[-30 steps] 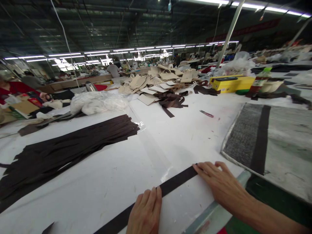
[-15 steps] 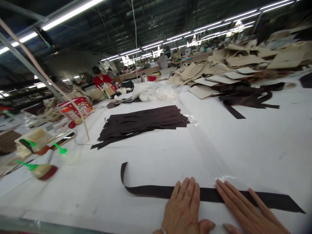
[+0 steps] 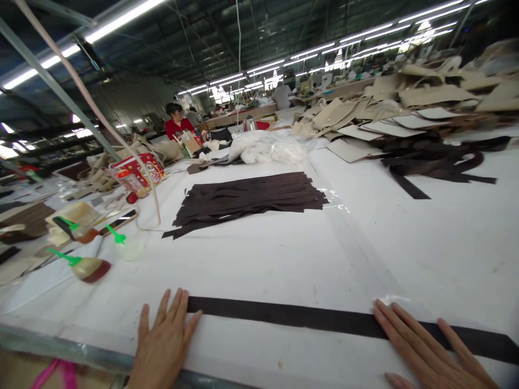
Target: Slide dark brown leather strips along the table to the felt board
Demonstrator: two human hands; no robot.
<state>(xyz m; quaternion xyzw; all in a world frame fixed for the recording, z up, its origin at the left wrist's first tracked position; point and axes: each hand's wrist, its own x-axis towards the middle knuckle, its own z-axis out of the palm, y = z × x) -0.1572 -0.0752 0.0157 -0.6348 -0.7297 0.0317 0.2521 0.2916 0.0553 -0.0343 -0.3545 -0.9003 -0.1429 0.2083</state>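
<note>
Since half a second ago, the left hand (image 3: 164,335) has travelled left along the dark strip (image 3: 284,315), whose raised, curled end is now down flat beside its fingers; the right hand (image 3: 430,354) keeps its place on the right part. Left fingers are slightly spread, meeting the strip's left end; on the right, two lie close together and another stands apart, all resting across it. The strip spans the lower frame to the right border. White tabletop (image 3: 259,259) stretches from it to a bundle of dark strips (image 3: 251,197) mid-frame; the table's near edge (image 3: 93,351) slants below the left hand. Farther up lie a plastic bag (image 3: 267,148) and beige pieces (image 3: 365,108), under rows of ceiling lights (image 3: 125,20).
</note>
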